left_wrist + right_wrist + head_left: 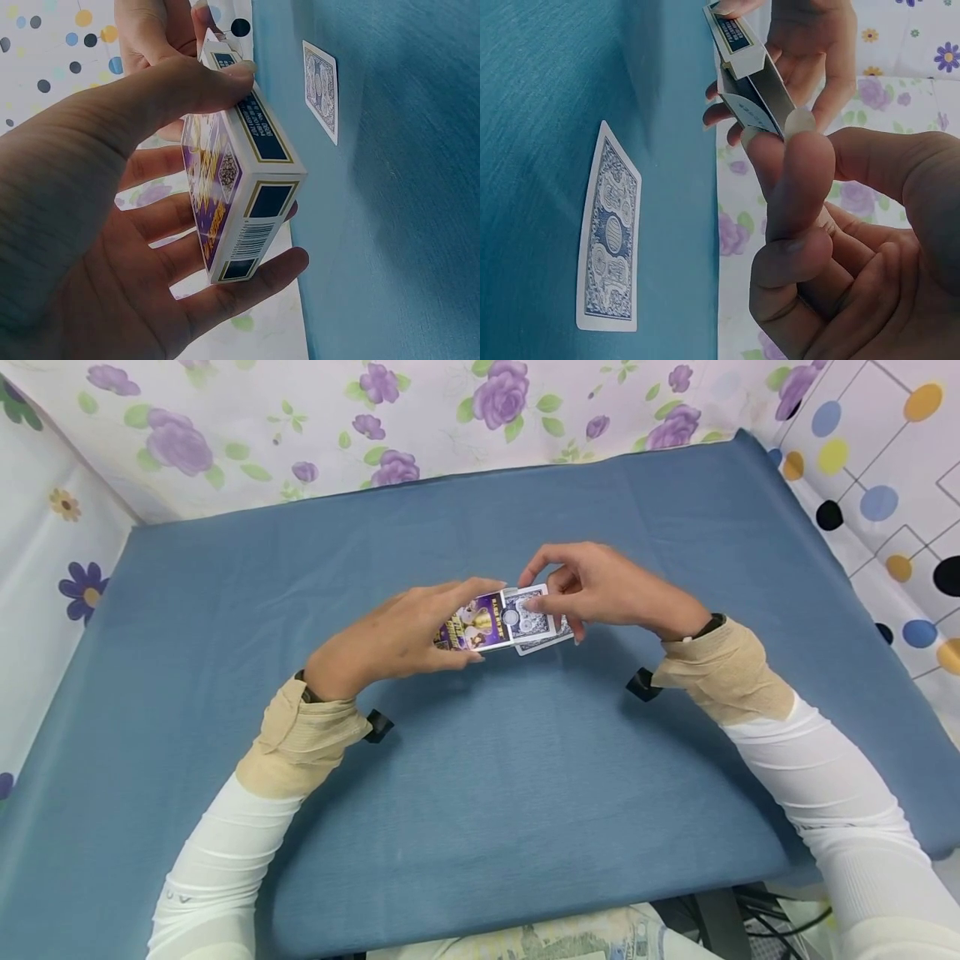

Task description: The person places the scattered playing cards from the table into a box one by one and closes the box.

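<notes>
My left hand point(393, 631) grips a purple-and-white playing card box point(480, 622) by its long edges, thumb on one side and fingers on the other. At the box's right end my right hand point(611, 589) pinches a blue-backed playing card point(534, 622) between thumb and fingers. In the right wrist view the box's end is open, with a pale flap point(746, 112) beside the fingertips. How far the pinched card reaches inside is hidden. Below the hands another blue-backed card point(611, 232) lies flat on the table, apart from both hands.
A blue cloth point(480, 777) covers the table. Flowered sheeting point(300, 435) stands behind it, and dotted sheeting point(877, 502) is on the right. Dark cables point(780, 914) hang below the front edge, near the person's lap.
</notes>
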`<state>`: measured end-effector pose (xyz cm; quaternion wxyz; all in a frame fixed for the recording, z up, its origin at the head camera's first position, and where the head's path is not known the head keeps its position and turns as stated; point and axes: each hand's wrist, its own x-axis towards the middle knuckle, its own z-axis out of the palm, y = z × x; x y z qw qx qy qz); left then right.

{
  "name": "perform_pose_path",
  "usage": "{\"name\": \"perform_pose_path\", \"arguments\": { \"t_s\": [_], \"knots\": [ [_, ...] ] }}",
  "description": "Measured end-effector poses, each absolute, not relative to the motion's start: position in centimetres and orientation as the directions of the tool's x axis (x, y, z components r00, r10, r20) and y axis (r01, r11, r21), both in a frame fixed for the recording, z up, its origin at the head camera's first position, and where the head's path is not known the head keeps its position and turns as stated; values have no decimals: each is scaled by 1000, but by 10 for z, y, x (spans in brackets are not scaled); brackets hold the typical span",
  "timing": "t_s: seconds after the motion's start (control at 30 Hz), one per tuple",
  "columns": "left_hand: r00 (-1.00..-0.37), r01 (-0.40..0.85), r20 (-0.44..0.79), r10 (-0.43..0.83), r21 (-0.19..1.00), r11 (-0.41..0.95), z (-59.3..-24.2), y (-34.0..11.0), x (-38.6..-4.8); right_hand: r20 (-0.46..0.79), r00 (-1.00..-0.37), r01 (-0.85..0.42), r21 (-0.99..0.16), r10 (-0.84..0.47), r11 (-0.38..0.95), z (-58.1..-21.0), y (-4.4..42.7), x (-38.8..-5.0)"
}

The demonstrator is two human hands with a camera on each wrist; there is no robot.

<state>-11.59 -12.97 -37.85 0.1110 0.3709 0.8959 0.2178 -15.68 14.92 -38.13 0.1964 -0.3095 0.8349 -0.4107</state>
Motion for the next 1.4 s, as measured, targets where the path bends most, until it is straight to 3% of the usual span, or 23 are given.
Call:
{"name": "perform_pose_path", "arguments": {
  "t_s": [0.47, 0.8, 1.4],
  "knots": [
    [-696, 624, -30, 717, 470, 625, -378, -130, -117, -52, -710, -374, -816, -702, 440, -383, 149, -158],
    [-690, 631, -18, 724, 475, 614, -378, -130, -116, -19, -733, -446, -741, -680, 502, -386, 145, -158],
    [-685, 639, -18, 729, 467, 612, -380, -129, -116, -50, -733, -412, -761, -678, 501, -389, 140, -155]
  ]
}}
